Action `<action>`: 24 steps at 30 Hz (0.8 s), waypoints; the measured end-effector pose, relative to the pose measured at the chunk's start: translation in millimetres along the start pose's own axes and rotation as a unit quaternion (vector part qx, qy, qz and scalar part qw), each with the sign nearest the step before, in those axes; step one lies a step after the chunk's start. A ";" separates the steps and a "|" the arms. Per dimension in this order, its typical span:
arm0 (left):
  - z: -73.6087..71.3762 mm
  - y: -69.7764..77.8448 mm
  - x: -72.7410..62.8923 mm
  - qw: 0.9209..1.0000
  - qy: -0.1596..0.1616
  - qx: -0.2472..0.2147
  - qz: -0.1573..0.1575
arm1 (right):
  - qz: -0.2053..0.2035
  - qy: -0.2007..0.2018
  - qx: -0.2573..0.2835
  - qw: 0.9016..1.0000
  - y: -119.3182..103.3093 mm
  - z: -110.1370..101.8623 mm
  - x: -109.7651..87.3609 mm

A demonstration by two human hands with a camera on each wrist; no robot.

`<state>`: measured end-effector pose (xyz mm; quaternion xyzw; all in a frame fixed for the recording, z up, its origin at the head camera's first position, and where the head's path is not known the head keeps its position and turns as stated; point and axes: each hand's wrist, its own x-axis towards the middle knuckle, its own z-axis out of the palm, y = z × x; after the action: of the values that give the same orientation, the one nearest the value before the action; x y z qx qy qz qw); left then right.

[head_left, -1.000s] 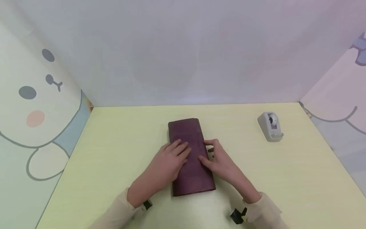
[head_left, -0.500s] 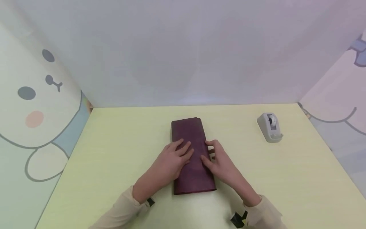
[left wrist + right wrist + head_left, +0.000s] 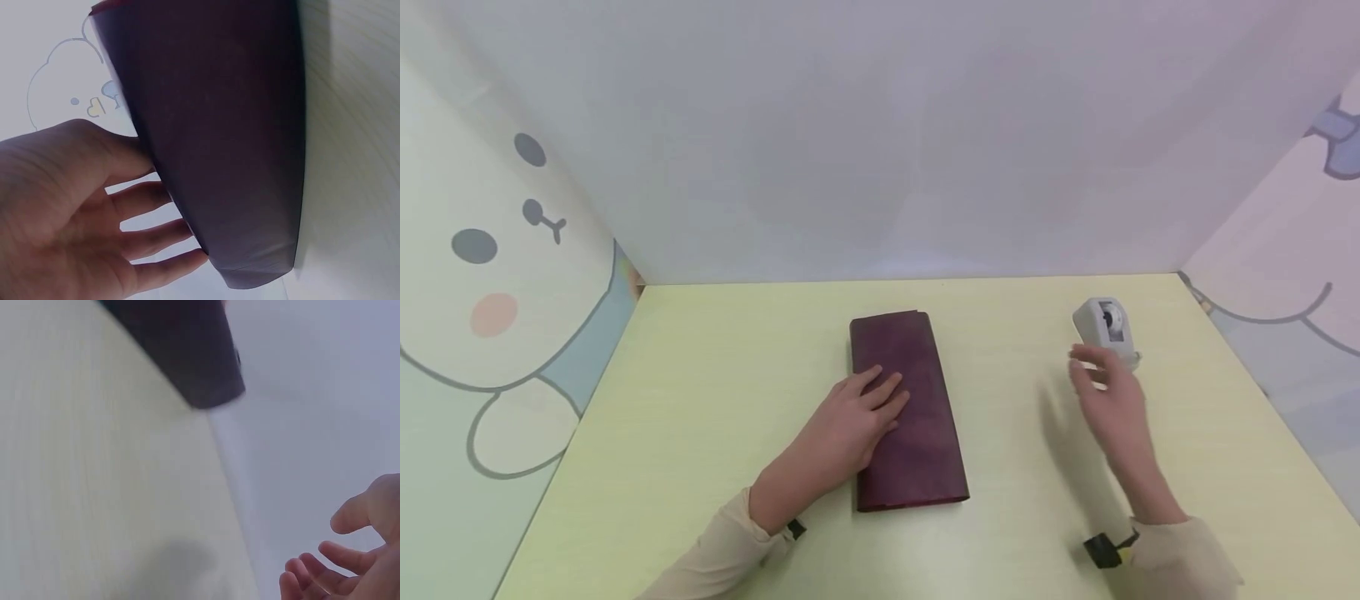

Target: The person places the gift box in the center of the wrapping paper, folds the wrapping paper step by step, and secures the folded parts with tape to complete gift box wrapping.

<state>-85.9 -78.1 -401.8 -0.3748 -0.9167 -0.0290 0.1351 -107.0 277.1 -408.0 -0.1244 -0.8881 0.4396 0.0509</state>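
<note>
A long dark maroon paper-wrapped package (image 3: 921,433) lies flat at the middle of the table, its near end showing a redder edge. My left hand (image 3: 842,429) rests on its top left side with the fingers spread. In the left wrist view, the fingertips touch the edge of the package (image 3: 219,137). My right hand (image 3: 1116,412) is raised above the table on the right, fingers loosely bent, holding nothing. Just beyond it stands a grey tape dispenser (image 3: 1091,321) with a roll of clear tape, its front partly hidden by that hand.
The pale yellow table (image 3: 730,358) stretches to both sides of the package. A plain light wall (image 3: 880,150) rises behind it. Side panels with cartoon animals, such as the left panel (image 3: 490,358), flank the table.
My right hand has let go of the package's right edge and moved right, up to the tape dispenser. My left hand stays on the package, which has shifted slightly right at its far end.
</note>
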 end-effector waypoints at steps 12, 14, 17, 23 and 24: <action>-1.3 0.4 -0.4 1.000 0.001 -0.015 -0.003 | -0.021 0.033 -0.156 0.987 48.3 -46.0 56.9; -1.2 0.5 -0.3 1.000 0.000 -0.019 -0.004 | -0.027 0.017 -0.174 0.984 50.0 -47.6 63.3; -0.8 0.5 0.1 1.000 0.001 -0.021 -0.004 | -0.028 0.001 -0.190 0.981 51.4 -50.3 70.3; -1.6 0.4 0.1 1.000 0.002 -0.019 -0.006 | 0.028 -0.034 -0.167 0.985 50.6 -54.0 76.1; -1.7 0.3 0.1 1.000 0.002 -0.018 -0.006 | 0.043 -0.041 -0.157 0.986 49.9 -54.2 76.1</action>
<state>-85.4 -78.1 -400.2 -0.3717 -0.9180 -0.0469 0.1298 -160.7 368.0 -416.1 -0.1503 -0.9412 0.3016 -0.0245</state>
